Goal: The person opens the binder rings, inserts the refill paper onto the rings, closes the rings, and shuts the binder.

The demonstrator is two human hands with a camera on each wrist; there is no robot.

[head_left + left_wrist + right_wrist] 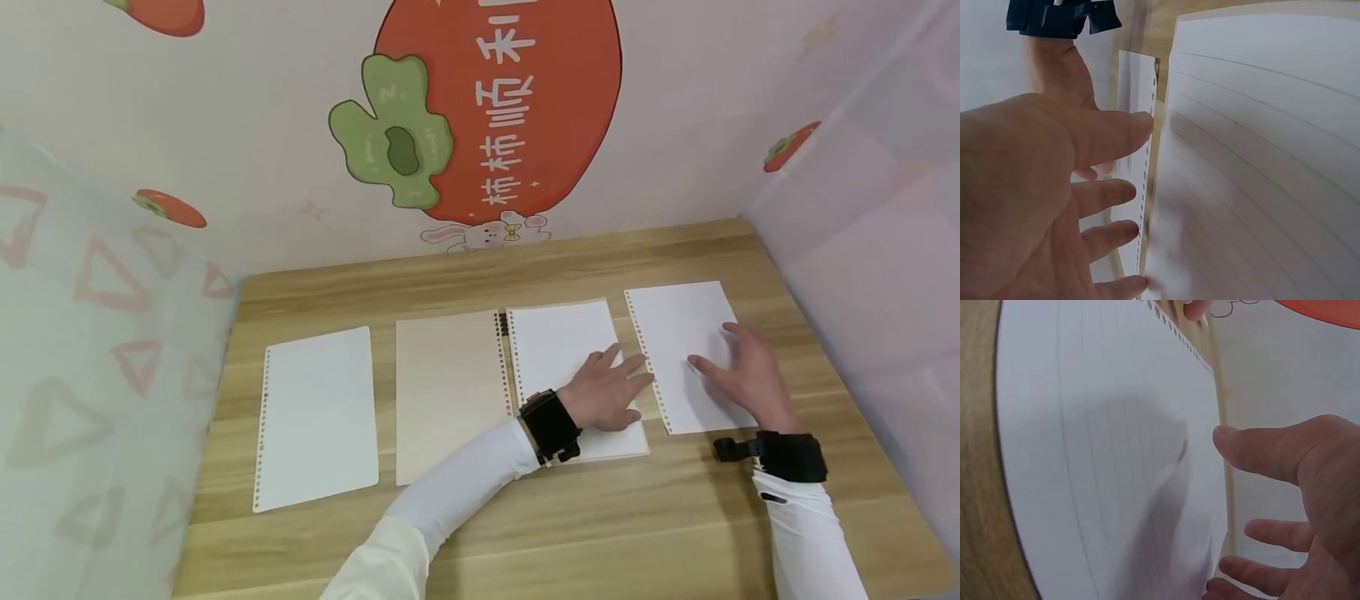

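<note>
My left hand (603, 392) reaches across the right-hand page of an open notebook (555, 337), its fingers straight and spread toward the page's outer edge. In the left wrist view that page (1260, 162) is white with ruled lines, and the fingers (1110, 240) lie along its edge. To the right is a loose sheet (667, 333) with punched holes down its left side. My right hand (753, 379) is over this sheet's right part, thumb apart from the fingers. The right wrist view shows the thumb (1260, 447) above the lined paper (1110, 462), casting a shadow, with nothing gripped.
A beige cover (450, 383) lies flat on the notebook's left side, with a dark binding piece (503, 324) at the top between the halves. Farther left is a white punched sheet (318, 417) with rounded corners. Walls border the wooden table (622, 517) behind and at the sides.
</note>
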